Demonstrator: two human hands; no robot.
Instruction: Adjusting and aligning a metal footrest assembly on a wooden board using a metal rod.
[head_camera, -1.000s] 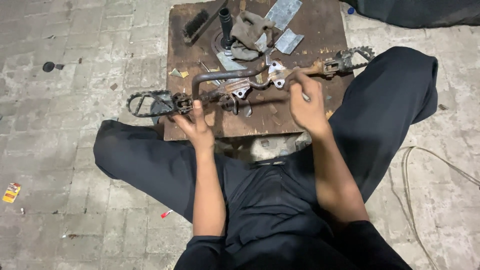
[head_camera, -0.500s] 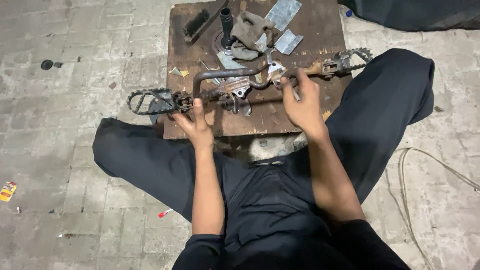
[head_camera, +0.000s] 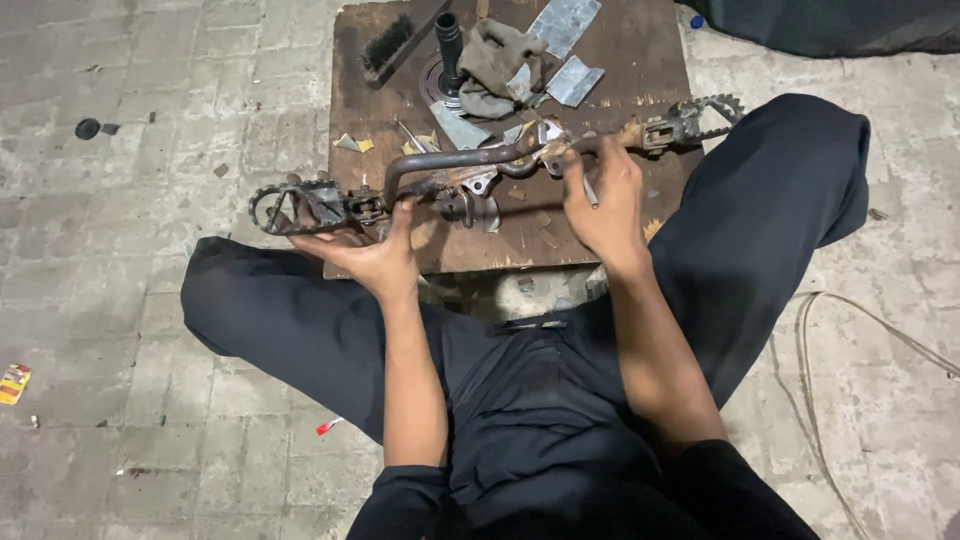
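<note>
Hands: left hand (head_camera: 375, 255) cups the footrest bar (head_camera: 470, 165) from below near its left peg (head_camera: 300, 207), fingers closed on it; right hand (head_camera: 605, 200) is clamped on a thin rod-like tool (head_camera: 590, 190) and pressed against the bar's centre bracket (head_camera: 545, 135).
Bar position: lies across the near edge of the board (head_camera: 640, 60), left peg overhanging the paved floor (head_camera: 120, 300), right peg (head_camera: 700, 118) over the board by the person's knee (head_camera: 800, 170).
Step, as judged: working the tool at the bracket while the other hand steadies the bar.
Good practice: keep the left grip firm and low so the bar cannot roll; keep the tool in line with the fitting, not levered sideways.
Risk: rusty, toothed pegs sit close to bare fingers; a slip of the tool would likely drive the right hand into the bracket.
Clutter: brush (head_camera: 385, 47), rag (head_camera: 495, 60) and metal scraps (head_camera: 570, 25) lie at the far side, well apart from the work.
Unclear: what the tool tip engages is hidden by the fingers.
</note>
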